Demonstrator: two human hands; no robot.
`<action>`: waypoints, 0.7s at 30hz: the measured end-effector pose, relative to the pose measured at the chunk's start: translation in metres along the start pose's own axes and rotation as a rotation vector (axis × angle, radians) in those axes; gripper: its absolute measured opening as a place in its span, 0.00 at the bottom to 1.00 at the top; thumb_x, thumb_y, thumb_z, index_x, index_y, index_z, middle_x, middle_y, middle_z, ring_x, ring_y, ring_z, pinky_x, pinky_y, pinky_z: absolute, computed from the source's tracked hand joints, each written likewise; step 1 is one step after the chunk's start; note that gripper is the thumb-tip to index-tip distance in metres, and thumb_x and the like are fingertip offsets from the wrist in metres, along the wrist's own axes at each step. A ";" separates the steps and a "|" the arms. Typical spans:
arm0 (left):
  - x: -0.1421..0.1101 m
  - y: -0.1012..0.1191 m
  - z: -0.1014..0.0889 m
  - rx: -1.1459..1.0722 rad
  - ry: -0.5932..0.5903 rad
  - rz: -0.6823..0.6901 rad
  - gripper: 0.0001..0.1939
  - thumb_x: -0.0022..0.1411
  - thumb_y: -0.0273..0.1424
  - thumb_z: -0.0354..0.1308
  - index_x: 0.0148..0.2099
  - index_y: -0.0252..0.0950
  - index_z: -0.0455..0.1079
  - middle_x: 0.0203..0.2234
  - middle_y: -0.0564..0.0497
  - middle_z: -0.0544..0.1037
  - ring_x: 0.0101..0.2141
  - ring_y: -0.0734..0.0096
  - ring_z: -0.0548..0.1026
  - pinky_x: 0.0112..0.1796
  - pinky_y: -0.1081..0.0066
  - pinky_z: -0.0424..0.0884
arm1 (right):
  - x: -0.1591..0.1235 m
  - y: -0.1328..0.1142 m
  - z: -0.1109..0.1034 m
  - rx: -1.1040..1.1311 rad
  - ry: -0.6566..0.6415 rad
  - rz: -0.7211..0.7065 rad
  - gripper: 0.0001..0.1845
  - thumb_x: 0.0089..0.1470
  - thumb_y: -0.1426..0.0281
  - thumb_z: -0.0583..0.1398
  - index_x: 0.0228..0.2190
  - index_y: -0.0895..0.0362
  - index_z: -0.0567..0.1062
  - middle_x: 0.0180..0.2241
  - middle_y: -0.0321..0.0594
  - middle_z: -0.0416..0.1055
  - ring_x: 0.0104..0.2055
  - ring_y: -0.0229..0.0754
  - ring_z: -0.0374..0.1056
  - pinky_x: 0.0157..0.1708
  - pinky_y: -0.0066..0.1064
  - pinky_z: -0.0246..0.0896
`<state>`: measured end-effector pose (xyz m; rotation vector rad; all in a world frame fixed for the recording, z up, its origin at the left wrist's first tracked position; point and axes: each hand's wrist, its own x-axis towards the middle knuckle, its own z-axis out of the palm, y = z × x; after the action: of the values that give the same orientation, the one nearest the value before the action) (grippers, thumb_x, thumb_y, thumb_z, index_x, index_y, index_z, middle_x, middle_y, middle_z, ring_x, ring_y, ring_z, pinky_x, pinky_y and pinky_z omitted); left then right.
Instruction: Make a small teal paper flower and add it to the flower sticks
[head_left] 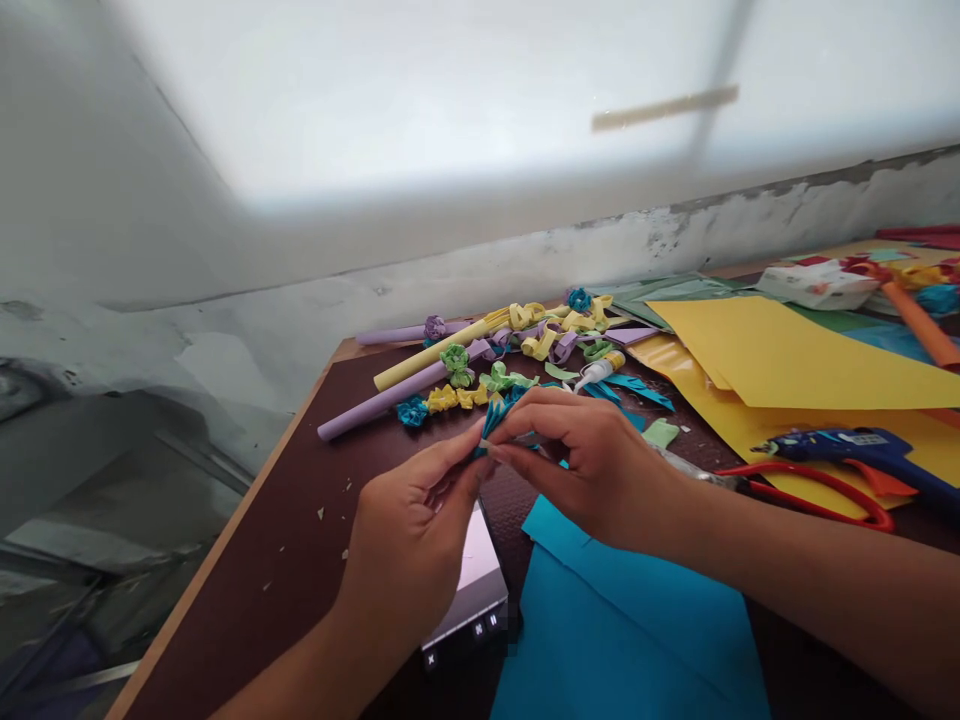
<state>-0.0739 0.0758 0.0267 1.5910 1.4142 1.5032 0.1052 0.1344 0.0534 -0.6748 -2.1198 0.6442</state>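
Above the table, my left hand [411, 520] pinches the base of a small blue folded-paper piece [495, 414] with pointed tips fanning upward. The fingertips of my right hand [589, 455] close on the same piece from the other side. A small pale bit shows between the fingertips; what it is I cannot make out. Beneath my hands lies a phone [480, 565] with a lit screen, partly covered by my left hand. A large blue paper sheet [615, 610] with a creased edge lies to its right.
Behind my hands lie purple [382, 400] and yellow paper rolls [427, 360], curled paper strips and a glue bottle [602, 368]. At right are red-handled scissors [817, 490], a blue glue gun [847, 445], yellow sheets [802, 350] and a white box [817, 283]. The table's left edge [225, 530] is near.
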 end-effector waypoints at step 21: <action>0.011 -0.003 -0.001 -0.503 -0.134 -0.309 0.16 0.55 0.33 0.74 0.47 0.42 0.83 0.38 0.50 0.87 0.37 0.68 0.83 0.35 0.76 0.79 | 0.004 0.010 -0.011 -0.061 -0.079 -0.178 0.04 0.63 0.72 0.62 0.38 0.59 0.78 0.31 0.34 0.72 0.29 0.31 0.64 0.29 0.23 0.58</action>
<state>-0.0780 0.0868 0.0284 1.0884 1.0413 1.3961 0.1148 0.1468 0.0552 -0.4930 -2.2506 0.5176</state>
